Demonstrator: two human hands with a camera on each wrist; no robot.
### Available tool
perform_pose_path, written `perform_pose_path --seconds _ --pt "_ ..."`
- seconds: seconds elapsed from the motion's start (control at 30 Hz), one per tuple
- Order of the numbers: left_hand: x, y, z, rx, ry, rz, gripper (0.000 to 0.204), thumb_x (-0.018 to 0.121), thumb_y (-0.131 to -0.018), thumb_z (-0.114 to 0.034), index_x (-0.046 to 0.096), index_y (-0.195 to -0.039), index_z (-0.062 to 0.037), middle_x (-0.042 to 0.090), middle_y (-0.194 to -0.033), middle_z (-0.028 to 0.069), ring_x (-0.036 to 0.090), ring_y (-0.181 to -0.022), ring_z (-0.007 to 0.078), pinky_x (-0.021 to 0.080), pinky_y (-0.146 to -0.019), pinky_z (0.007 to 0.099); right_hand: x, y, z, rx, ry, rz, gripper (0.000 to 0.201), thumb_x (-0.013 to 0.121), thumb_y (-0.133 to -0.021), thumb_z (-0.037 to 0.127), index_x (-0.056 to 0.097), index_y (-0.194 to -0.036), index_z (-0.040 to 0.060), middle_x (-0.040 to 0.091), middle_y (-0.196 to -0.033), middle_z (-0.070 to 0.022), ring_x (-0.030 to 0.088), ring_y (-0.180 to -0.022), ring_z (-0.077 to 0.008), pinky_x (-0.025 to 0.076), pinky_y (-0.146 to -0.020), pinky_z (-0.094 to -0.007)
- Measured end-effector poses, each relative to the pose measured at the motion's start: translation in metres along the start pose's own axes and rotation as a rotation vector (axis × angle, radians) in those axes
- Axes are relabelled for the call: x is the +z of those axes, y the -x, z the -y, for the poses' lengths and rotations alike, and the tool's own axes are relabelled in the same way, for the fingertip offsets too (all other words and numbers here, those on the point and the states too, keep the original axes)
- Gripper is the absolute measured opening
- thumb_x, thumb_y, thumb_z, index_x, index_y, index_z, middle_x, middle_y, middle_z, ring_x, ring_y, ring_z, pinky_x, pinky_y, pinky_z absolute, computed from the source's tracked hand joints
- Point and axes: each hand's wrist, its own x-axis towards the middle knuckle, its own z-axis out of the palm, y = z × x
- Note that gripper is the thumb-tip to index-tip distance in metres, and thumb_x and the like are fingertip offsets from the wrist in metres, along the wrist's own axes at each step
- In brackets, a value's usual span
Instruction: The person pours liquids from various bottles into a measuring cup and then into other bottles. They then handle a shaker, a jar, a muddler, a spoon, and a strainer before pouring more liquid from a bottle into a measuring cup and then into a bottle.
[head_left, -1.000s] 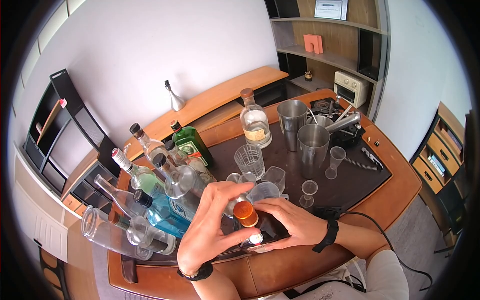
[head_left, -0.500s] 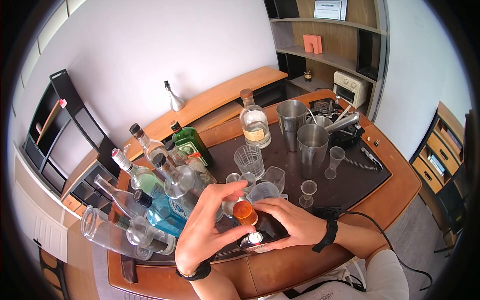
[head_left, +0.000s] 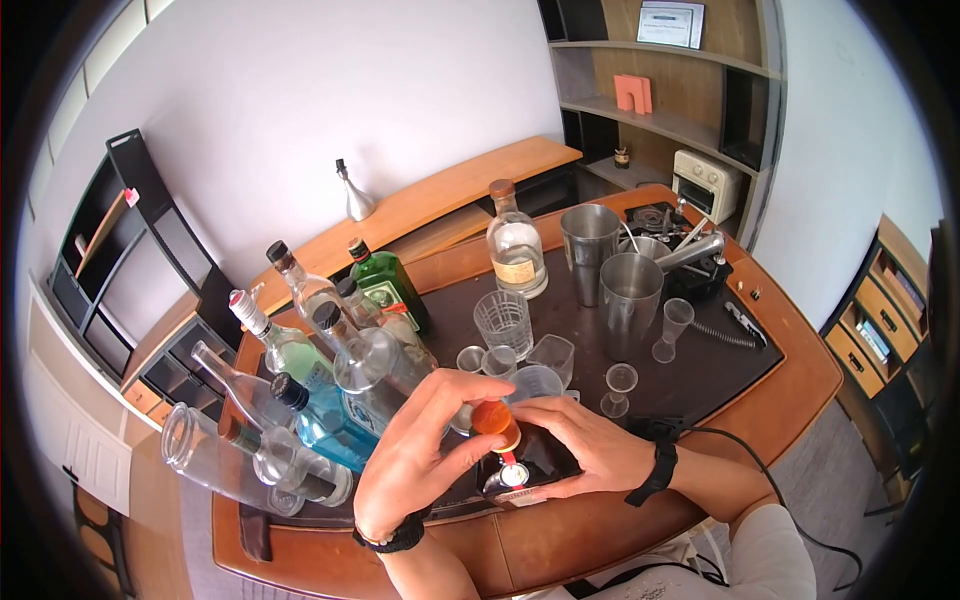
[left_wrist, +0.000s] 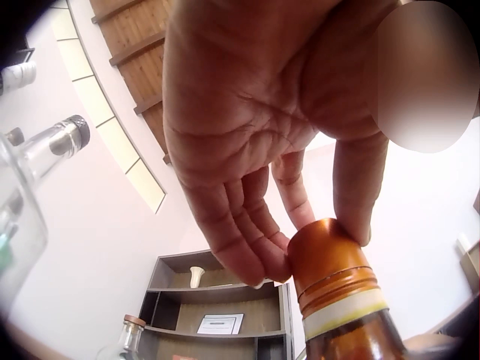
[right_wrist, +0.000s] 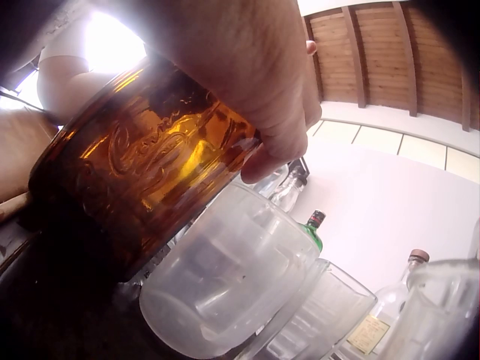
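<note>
An amber glass bottle with an orange cap stands at the near edge of the table. My left hand is over its top and pinches the cap between thumb and fingers; in the left wrist view the fingertips meet the cap from both sides. My right hand grips the bottle body from the right, thumb on the near side. Raised lettering shows on the amber glass in the right wrist view. A frosted plastic measuring cup stands close beside the bottle.
Several bottles crowd the left, among them a blue one and a green one. Beyond my hands stand a cut-glass tumbler, metal shaker tins and an hourglass-shaped jigger. A black cable runs from my right wrist.
My left thumb has moved up and in against the cap, and the fingers have closed around it. The red ribbon and round seal now show. The right hand keeps its grip.
</note>
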Motion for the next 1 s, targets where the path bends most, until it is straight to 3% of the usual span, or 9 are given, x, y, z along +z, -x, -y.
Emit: perform_pose_path --seconds 0.07,0.17,0.37,0.57,0.73,0.83,1.0 --pt "-0.001 0.001 0.001 -0.01 -0.008 0.017 0.046 0.078 -0.077 -0.002 0.061 -0.12 0.0008 0.063 -0.114 0.0122 0.062 -0.101 0.0254 0.048 -0.092 0.0353 0.0 0.0 0.0 0.005 0.002 0.006 0.09 0.08 -0.082 0.039 0.031 -0.147 -0.0002 0.041 -0.142 -0.0204 0.043 -0.13 -0.037 0.038 -0.109 -0.0447" --pt "0.0 0.001 -0.001 -0.025 0.023 -0.012 0.05 0.077 -0.075 0.001 0.061 -0.123 -0.0038 0.063 -0.109 0.0114 0.06 -0.097 0.0295 0.048 -0.088 0.0376 -0.002 -0.002 0.002 0.008 0.0 0.02 0.09 0.08 -0.083 0.039 0.031 -0.147 0.0 0.041 -0.143 -0.0204 0.043 -0.131 -0.0371 0.038 -0.109 -0.0452" --pt "0.001 0.004 0.002 -0.121 0.092 -0.04 0.054 0.081 -0.077 -0.006 0.06 -0.127 -0.0044 0.063 -0.115 0.0113 0.063 -0.101 0.0253 0.051 -0.088 0.0352 -0.009 -0.007 0.006 0.011 0.017 0.069 0.089 0.08 -0.083 0.037 0.031 -0.148 0.0002 0.041 -0.143 -0.0194 0.042 -0.133 -0.0362 0.035 -0.112 -0.0444" --pt "-0.012 0.012 -0.003 -0.062 0.044 -0.168 0.064 0.086 -0.071 -0.014 0.059 -0.127 0.0005 0.062 -0.123 0.0129 0.064 -0.107 0.0236 0.051 -0.093 0.0353 -0.02 -0.027 0.015 0.112 -0.308 0.028 0.085 0.079 -0.085 0.03 0.032 -0.149 -0.0009 0.042 -0.144 -0.0176 0.04 -0.136 -0.031 0.031 -0.114 -0.0421" --pt "-0.019 0.019 -0.007 -0.071 0.056 -0.236 0.06 0.086 -0.072 -0.015 0.06 -0.124 0.0021 0.065 -0.118 0.0131 0.066 -0.102 0.0238 0.051 -0.092 0.0356 -0.02 -0.045 0.031 0.164 -0.397 -0.034 0.061 0.069 -0.095 0.021 0.04 -0.146 0.0037 0.051 -0.139 -0.014 0.051 -0.128 -0.0234 0.041 -0.107 -0.0377" --pt "-0.022 0.022 -0.009 -0.074 0.056 -0.26 0.058 0.085 -0.072 -0.014 0.061 -0.122 0.0023 0.067 -0.115 0.0125 0.066 -0.101 0.0235 0.051 -0.091 0.0353 -0.019 -0.052 0.038 0.255 -0.385 -0.036 0.051 0.071 -0.092 0.014 0.05 -0.137 0.0012 0.06 -0.131 -0.0121 0.057 -0.123 -0.02 0.041 -0.106 -0.0352" --pt "-0.028 0.029 -0.009 -0.069 0.071 -0.308 0.054 0.084 -0.074 -0.011 0.061 -0.121 0.0023 0.067 -0.111 0.0118 0.066 -0.101 0.0227 0.051 -0.09 0.0343 -0.018 -0.052 0.03 0.221 -0.244 -0.058 0.044 0.073 -0.091 0.012 0.055 -0.13 0.0024 0.065 -0.122 -0.0108 0.062 -0.115 -0.0185 0.044 -0.102 -0.0344"
